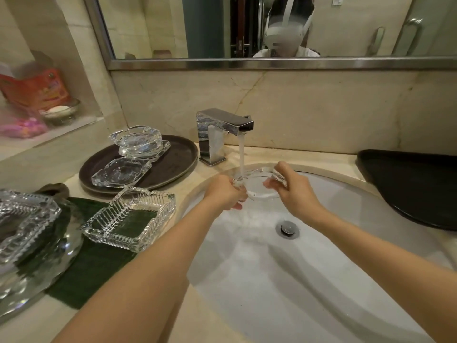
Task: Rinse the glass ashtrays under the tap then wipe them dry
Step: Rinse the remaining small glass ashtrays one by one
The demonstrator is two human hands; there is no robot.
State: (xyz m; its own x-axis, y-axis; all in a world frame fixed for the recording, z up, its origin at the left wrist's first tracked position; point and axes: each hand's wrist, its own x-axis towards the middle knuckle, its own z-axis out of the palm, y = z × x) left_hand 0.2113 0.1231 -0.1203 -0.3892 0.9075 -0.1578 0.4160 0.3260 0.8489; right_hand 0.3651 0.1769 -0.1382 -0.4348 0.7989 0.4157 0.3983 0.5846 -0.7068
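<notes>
Round glass ashtray (pixel 259 185), frame centre, under running tap (pixel 223 129) above white sink (pixel 346 243): left hand (pixel 226 194) and right hand (pixel 294 188) grip opposite rims, fingers curled. Ribbed square ashtray (pixel 129 217) on green cloth (pixel 91 266), lower left; three more ashtrays on dark tray (pixel 173 164), on the surface.

The sink (pixel 371 256) lies right of the tabletop (pixel 61 167), with the tap (pixel 217 134) behind it. Left of the tap, a tray (pixel 178 157) carries stacked ashtrays (pixel 138 142) (one (pixel 121 172) apart); nearer, another ashtray (pixel 131 216) rests on a cloth (pixel 91 268).
</notes>
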